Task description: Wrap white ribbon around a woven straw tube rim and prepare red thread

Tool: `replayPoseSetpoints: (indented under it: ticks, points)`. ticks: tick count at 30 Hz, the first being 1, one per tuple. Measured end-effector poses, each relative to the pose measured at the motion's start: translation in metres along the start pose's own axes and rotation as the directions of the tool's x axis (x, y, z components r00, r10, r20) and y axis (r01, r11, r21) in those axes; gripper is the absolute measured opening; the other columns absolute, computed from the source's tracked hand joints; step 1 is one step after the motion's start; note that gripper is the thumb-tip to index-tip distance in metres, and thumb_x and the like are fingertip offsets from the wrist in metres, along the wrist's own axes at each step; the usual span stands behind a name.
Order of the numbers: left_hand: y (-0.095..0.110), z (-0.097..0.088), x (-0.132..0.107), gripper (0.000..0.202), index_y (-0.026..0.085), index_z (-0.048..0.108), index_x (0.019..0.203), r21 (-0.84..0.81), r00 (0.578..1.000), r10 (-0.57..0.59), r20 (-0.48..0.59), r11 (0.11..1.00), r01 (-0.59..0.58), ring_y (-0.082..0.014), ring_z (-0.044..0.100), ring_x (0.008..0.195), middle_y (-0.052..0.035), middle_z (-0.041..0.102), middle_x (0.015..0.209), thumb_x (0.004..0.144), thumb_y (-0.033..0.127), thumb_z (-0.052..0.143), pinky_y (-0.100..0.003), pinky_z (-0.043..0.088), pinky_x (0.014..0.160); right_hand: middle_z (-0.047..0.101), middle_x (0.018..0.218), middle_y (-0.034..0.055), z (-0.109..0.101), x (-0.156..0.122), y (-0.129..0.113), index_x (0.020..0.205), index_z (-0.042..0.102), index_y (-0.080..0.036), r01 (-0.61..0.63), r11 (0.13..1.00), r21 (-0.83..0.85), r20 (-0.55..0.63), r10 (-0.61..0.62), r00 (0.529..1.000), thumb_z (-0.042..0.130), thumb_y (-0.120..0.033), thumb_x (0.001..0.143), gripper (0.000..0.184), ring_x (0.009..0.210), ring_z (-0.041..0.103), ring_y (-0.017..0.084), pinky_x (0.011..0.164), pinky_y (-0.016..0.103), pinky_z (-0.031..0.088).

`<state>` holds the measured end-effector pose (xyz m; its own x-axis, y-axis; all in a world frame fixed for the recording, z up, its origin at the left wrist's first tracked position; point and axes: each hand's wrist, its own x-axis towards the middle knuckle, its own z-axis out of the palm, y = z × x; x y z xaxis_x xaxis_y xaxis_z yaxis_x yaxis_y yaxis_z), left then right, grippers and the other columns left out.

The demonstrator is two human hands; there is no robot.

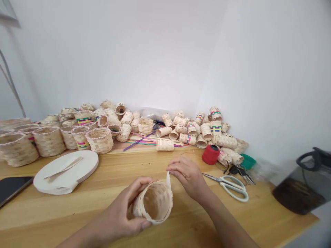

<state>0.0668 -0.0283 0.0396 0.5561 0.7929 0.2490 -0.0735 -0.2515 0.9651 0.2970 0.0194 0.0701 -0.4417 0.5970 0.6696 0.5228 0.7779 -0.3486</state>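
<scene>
A small woven basket (155, 203) lies tilted in my left hand (126, 206), its open mouth turned toward me. My left thumb presses near the lower rim, and the fingers wrap round the far side. Above the right side of the rim, my right hand (187, 175) pinches the upper end of a pale strip (168, 181). That strip runs down to the basket's rim. To the left rests a roll of white tape (88, 162) with a loose end and a folded pale strip (64, 168) on top.
Scissors (230, 186) lie right of my right hand, near a red thread spool (210, 155) and a green cup (248, 161). Finished-looking baskets (49, 141) stand at left; a pile of small woven pieces (181, 129) lines the wall. A dark-filled jug (300, 189) and a phone (12, 187) flank the table.
</scene>
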Motion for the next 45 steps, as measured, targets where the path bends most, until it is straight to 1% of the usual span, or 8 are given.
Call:
replayPoseSetpoints:
  ticks: [5, 9, 12, 17, 26, 36, 40, 45]
  points:
    - [0.005, 0.0, -0.003, 0.06, 0.028, 0.046, 0.125, 0.379, 0.999, 0.044, -0.016, 0.925, -0.035, -0.0296, 0.052, 0.115, -0.0081, 0.055, 0.127, 0.07, 0.025, 0.07, -0.038, 0.041, 0.098, 0.065, 0.073, 0.0044, -0.001, -0.002, -0.002, 0.089, 0.072, -0.021, 0.017, 0.983, -0.184, -0.019, -0.021, 1.0, 0.054, -0.023, 0.09, 0.018, 0.071, 0.057, 0.017, 0.069, 0.031, 0.038]
    - [0.005, 0.001, -0.002, 0.067, 0.033, 0.045, 0.127, 0.575, 0.979, 0.201, -0.028, 0.804, -0.148, -0.0292, 0.054, 0.115, -0.0059, 0.057, 0.127, 0.067, 0.021, 0.074, -0.038, 0.042, 0.099, 0.075, 0.081, 0.003, 0.001, -0.005, -0.007, 0.091, 0.072, -0.022, -0.038, 0.996, -0.078, 0.044, 0.041, 0.998, 0.055, -0.016, 0.088, 0.019, 0.068, 0.064, 0.014, 0.071, 0.03, 0.04]
    - [0.004, 0.002, 0.0, 0.068, 0.033, 0.048, 0.127, 0.627, 0.958, 0.285, -0.01, 0.748, -0.216, -0.0298, 0.057, 0.111, -0.0065, 0.061, 0.123, 0.066, 0.021, 0.075, -0.04, 0.044, 0.097, 0.075, 0.087, 0.0029, 0.002, -0.005, -0.012, 0.092, 0.072, -0.021, -0.158, 0.981, 0.113, 0.049, 0.154, 0.987, 0.054, -0.016, 0.085, 0.02, 0.074, 0.067, 0.015, 0.069, 0.026, 0.047]
    - [0.001, 0.0, 0.0, 0.066, 0.032, 0.054, 0.126, 0.632, 0.959, 0.284, -0.019, 0.747, -0.208, -0.0317, 0.057, 0.111, -0.0076, 0.062, 0.123, 0.065, 0.021, 0.076, -0.043, 0.044, 0.097, 0.075, 0.082, 0.0027, 0.001, -0.001, -0.016, 0.091, 0.073, -0.019, -0.319, 0.875, 0.365, 0.087, 0.309, 0.947, 0.058, -0.024, 0.082, 0.018, 0.073, 0.068, 0.015, 0.066, 0.024, 0.052]
    - [-0.008, -0.007, -0.001, 0.067, 0.034, 0.046, 0.13, 0.622, 0.975, 0.223, -0.001, 0.764, -0.174, -0.0309, 0.054, 0.116, -0.006, 0.057, 0.129, 0.069, 0.023, 0.073, -0.042, 0.042, 0.099, 0.072, 0.073, 0.0015, 0.011, -0.001, -0.007, 0.086, 0.074, -0.018, -0.451, 0.753, 0.479, 0.048, 0.491, 0.87, 0.064, -0.03, 0.077, 0.018, 0.061, 0.062, 0.013, 0.057, 0.023, 0.05]
    - [-0.001, -0.002, 0.001, 0.067, 0.034, 0.044, 0.13, 0.733, 0.961, 0.269, 0.065, 0.64, -0.229, -0.0284, 0.058, 0.11, -0.0052, 0.061, 0.124, 0.07, 0.027, 0.074, -0.038, 0.045, 0.094, 0.067, 0.079, 0.0014, 0.02, 0.0, -0.006, 0.099, 0.069, -0.018, -0.442, 0.693, 0.569, 0.116, 0.464, 0.878, 0.064, -0.025, 0.076, 0.025, 0.066, 0.059, 0.012, 0.061, 0.023, 0.049]
    - [0.001, 0.0, 0.002, 0.064, 0.029, 0.047, 0.124, 0.759, 0.982, 0.186, -0.018, 0.642, -0.107, -0.0285, 0.06, 0.104, -0.0064, 0.062, 0.12, 0.066, 0.03, 0.076, -0.037, 0.047, 0.089, 0.065, 0.082, -0.0008, 0.013, 0.01, -0.021, 0.115, 0.063, -0.022, -0.384, 0.78, 0.495, 0.097, 0.389, 0.916, 0.062, -0.016, 0.076, 0.039, 0.071, 0.059, 0.012, 0.067, 0.024, 0.048]
    - [0.012, 0.002, 0.003, 0.055, 0.024, 0.05, 0.114, 0.783, 0.994, 0.074, -0.078, 0.622, 0.016, -0.0258, 0.06, 0.099, -0.0049, 0.063, 0.113, 0.064, 0.025, 0.074, -0.038, 0.046, 0.088, 0.064, 0.08, -0.002, 0.002, 0.029, -0.044, 0.118, 0.06, -0.023, -0.297, 0.874, 0.383, 0.159, 0.255, 0.954, 0.061, -0.01, 0.077, 0.043, 0.07, 0.059, 0.011, 0.066, 0.022, 0.048]
